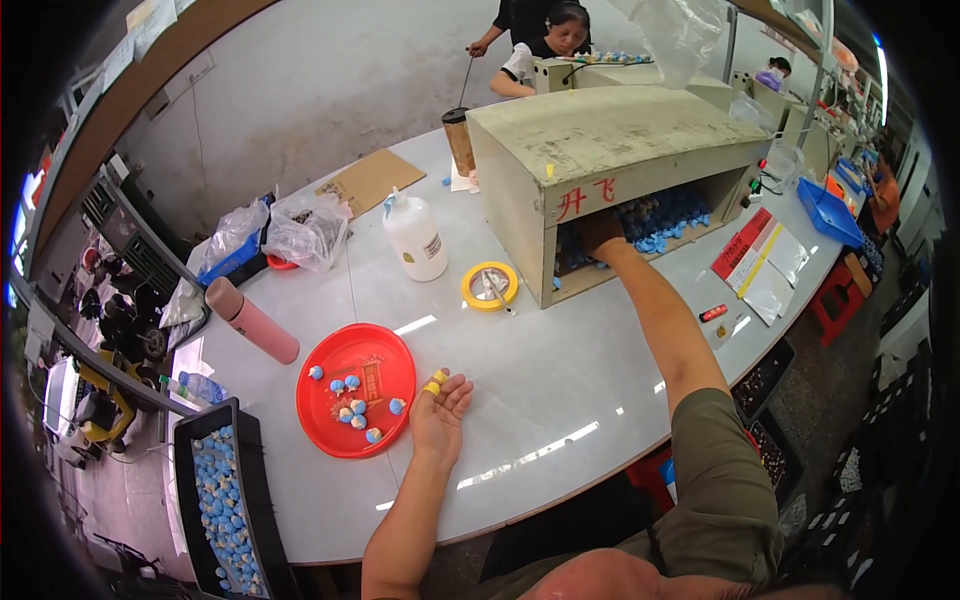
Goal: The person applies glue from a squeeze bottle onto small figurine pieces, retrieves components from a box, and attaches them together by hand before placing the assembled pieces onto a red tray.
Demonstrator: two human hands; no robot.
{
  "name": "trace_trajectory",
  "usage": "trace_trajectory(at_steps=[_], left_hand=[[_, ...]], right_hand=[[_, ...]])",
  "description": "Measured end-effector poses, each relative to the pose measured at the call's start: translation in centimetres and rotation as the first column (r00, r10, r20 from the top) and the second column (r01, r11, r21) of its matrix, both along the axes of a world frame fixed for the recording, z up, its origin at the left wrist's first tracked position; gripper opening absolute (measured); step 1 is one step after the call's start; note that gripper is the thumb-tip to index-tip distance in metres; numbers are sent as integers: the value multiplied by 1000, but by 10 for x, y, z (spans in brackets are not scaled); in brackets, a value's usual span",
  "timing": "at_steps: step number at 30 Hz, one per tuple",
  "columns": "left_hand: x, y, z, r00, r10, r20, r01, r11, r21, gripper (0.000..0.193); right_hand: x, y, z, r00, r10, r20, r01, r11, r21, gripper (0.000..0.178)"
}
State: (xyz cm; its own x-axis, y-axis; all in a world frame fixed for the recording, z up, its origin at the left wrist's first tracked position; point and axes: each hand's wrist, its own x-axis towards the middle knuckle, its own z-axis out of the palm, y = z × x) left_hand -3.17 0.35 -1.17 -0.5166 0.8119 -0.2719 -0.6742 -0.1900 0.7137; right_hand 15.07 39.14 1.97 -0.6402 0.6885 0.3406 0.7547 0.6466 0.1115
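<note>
My left hand (440,415) lies palm up beside the rim of a round red plate (320,430). Its fingers are loosely bent and apart, with yellow tape around two fingertips and nothing on the palm. Several small blue-and-cream pieces (357,408) sit scattered on the plate. My right arm stretches into the open front of a cream-coloured metal box (620,125). Inside its shadow my right hand (602,236) is dark, and its fingers are hidden. Many small blue pieces (655,228) are heaped in the box, to the right of that hand.
Around the plate stand a pink flask (252,320), a white bottle (415,238) and a yellow tape roll (490,287). A black tray (180,470) of blue pieces is at the left edge. Red-and-white packets (760,262) lie at right. A person (545,55) sits behind the box.
</note>
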Motion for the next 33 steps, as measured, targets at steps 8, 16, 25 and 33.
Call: trace_trajectory(at_steps=[8,16,25,33], left_hand=[[3,-4,2,999,-26,-28,26,1000,-7,32],[28,-1,8,920,-294,-261,273,955,-111,41],[41,4,-9,870,-333,-365,318,943,-101,38],[30,-4,14,946,-253,-205,225,963,-151,29]], right_hand=[[24,-41,1,951,-93,-296,92,996,-16,42],[13,-236,20,780,-60,-623,-285,852,-439,33],[-11,-305,-7,863,326,-386,-370,928,-44,30],[85,-285,-9,600,-52,-798,-133,977,-164,40]])
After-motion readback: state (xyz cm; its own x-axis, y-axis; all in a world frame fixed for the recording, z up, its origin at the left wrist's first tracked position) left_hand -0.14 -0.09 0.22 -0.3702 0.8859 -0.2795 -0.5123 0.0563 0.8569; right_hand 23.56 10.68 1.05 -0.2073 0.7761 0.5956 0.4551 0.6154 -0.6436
